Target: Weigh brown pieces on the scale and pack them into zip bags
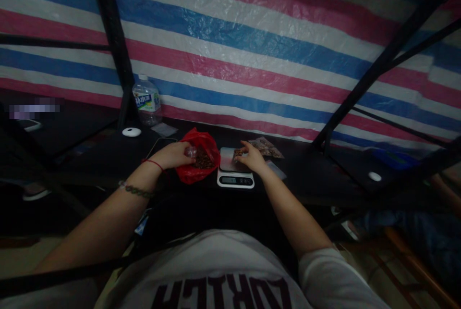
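A red plastic bag lies open with small dark brown pieces inside. Over its mouth, my left hand grips a small clear plastic cup. To the right is a white kitchen scale with a metal-looking plate; its display is lit but too small to read. On that plate sits a small clear bag of brown pieces, and my right hand pinches its right side between thumb and fingers.
Behind my right hand lie several filled clear bags, with flat clear bags nearer me. A large plastic bottle stands by the left frame post. White oval objects rest on the black table. Striped sheeting hangs behind.
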A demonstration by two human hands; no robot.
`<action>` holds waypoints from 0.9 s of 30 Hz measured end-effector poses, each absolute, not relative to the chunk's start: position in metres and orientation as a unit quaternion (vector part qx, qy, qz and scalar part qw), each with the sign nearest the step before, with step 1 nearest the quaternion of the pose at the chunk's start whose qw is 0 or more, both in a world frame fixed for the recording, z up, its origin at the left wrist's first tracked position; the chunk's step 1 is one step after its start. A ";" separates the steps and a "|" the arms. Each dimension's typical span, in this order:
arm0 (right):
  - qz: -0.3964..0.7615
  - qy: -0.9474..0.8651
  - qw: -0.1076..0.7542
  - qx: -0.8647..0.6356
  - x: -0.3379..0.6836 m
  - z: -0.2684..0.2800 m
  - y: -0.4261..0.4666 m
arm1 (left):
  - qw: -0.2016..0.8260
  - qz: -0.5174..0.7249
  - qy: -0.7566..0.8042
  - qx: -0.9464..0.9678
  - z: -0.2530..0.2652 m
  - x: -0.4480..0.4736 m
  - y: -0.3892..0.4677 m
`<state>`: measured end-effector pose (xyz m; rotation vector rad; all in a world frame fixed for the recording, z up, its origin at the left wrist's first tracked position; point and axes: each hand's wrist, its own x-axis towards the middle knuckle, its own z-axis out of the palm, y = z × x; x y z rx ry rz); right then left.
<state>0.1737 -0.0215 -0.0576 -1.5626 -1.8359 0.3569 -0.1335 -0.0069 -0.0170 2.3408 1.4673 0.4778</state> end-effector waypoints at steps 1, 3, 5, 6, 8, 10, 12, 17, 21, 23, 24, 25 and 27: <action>0.141 -0.702 0.354 -0.602 0.174 -0.057 -0.020 | 0.165 0.184 0.520 0.817 -0.016 -0.132 -0.007; 0.151 -0.690 0.372 -0.602 0.176 -0.054 -0.016 | 0.176 0.250 0.514 0.802 -0.011 -0.128 -0.010; 0.153 -0.684 0.386 -0.600 0.179 -0.049 -0.013 | 0.212 0.347 0.469 0.784 -0.002 -0.122 -0.020; 0.151 -0.686 0.390 -0.596 0.180 -0.046 -0.013 | 0.235 0.392 0.430 0.779 0.004 -0.119 -0.028; 0.139 -0.693 0.394 -0.587 0.180 -0.041 -0.015 | 0.285 0.441 0.353 0.775 0.019 -0.112 -0.050; 0.126 -0.700 0.396 -0.581 0.178 -0.040 -0.019 | 0.336 0.435 0.291 0.783 0.033 -0.107 -0.075; 0.116 -0.705 0.393 -0.579 0.175 -0.043 -0.023 | 0.381 0.404 0.247 0.794 0.043 -0.104 -0.095; 0.123 -0.713 0.355 -0.593 0.174 -0.057 -0.027 | 0.437 0.382 0.245 0.776 0.050 -0.102 -0.110; 0.080 -0.725 0.375 -0.572 0.177 -0.043 -0.041 | 0.406 0.398 0.262 0.780 0.046 -0.096 -0.107; 0.100 -0.717 0.427 -0.542 0.172 -0.027 -0.059 | 0.367 0.431 0.256 0.783 0.040 -0.087 -0.106; 0.143 -0.712 0.457 -0.513 0.167 -0.019 -0.071 | 0.342 0.445 0.251 0.789 0.036 -0.081 -0.106; 0.218 -0.714 0.475 -0.466 0.160 -0.011 -0.084 | 0.314 0.452 0.246 0.798 0.031 -0.074 -0.106; 0.392 -0.706 0.481 -0.341 0.145 -0.001 -0.109 | 0.265 0.443 0.241 0.822 0.024 -0.060 -0.106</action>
